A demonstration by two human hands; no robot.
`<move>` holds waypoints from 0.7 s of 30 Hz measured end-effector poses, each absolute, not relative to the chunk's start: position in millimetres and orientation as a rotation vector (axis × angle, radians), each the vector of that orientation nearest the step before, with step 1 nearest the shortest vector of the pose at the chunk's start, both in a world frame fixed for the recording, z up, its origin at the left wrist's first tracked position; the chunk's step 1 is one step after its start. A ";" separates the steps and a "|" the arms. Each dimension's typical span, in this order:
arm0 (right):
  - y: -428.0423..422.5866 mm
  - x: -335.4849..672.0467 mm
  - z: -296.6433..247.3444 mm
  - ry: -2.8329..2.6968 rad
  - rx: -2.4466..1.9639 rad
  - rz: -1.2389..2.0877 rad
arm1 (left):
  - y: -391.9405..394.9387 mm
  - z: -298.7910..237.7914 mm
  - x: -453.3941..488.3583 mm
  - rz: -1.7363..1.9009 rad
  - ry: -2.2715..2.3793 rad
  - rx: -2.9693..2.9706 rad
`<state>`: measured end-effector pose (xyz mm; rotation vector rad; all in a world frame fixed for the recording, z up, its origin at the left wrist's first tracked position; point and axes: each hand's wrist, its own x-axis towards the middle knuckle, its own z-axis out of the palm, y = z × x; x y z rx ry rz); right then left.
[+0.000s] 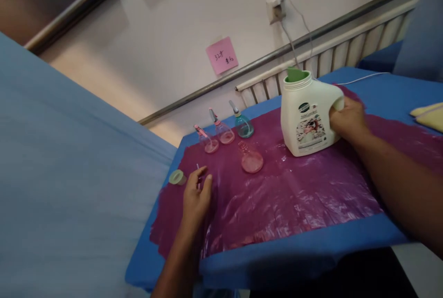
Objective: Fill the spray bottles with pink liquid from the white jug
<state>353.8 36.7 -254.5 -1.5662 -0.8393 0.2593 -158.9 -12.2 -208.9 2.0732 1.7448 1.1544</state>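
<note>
My right hand (348, 120) is wrapped round the handle of a cream-coloured detergent jug (311, 120). The jug has no cap on, and a green spout shows in its mouth. It stands upright at or just above the purple plastic sheet; I cannot tell if it touches. Left of it is a pink bottle (252, 162) with an uncapped neck. My left hand (197, 194) is low over the sheet, thumb and fingers apart. A thin pale piece (198, 167) shows just beyond its fingers, mostly hidden. Beside that hand sits a pale green cap (177, 177).
Two pink spray bottles (225, 135) and a teal one (244, 126) line the table's far side. The purple sheet (263, 210) covers much of the blue table (297, 249). A yellow cloth (429, 117) lies at right. A blue curtain (69, 173) hangs at left; a radiator (332, 56) is behind.
</note>
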 end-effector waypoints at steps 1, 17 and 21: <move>35.4 352.8 -253.0 -0.832 -1.585 0.256 | -20.7 -208.6 -171.9 1.110 1.809 2.132; 41.8 389.3 -269.9 -1.256 -1.241 0.023 | -65.1 -235.4 -235.4 0.775 2.041 2.427; 40.4 399.8 -261.9 -1.251 -1.106 -0.247 | -74.5 -216.0 -216.7 1.073 1.979 2.355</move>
